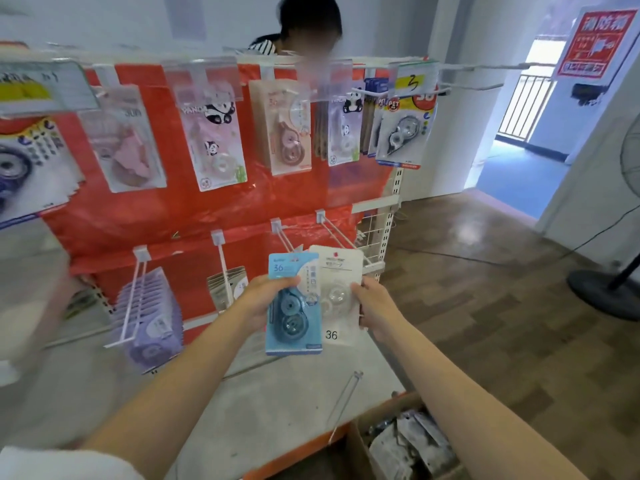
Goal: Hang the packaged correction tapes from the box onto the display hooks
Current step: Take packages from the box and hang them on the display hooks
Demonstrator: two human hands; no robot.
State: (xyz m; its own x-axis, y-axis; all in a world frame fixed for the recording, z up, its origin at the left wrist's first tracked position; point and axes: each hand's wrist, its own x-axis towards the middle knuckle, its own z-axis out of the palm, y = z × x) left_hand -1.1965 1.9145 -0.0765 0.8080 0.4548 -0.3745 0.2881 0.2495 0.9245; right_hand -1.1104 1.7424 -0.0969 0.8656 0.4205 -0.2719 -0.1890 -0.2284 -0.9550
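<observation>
Red-backed display rack (145,216) ahead, upper hooks loaded with packaged correction tapes, brown tiled floor (485,289) to the right. Left hand (266,299) gripping a blue correction tape pack (292,306), thumb curled over its front. Right hand (374,306) pinching a white correction tape pack (337,289) by its right edge, overlapped by the blue one. Both held just below two bare display hooks (332,230) near the rack's lower right corner. Cardboard box (408,441) with more packs at bottom right.
</observation>
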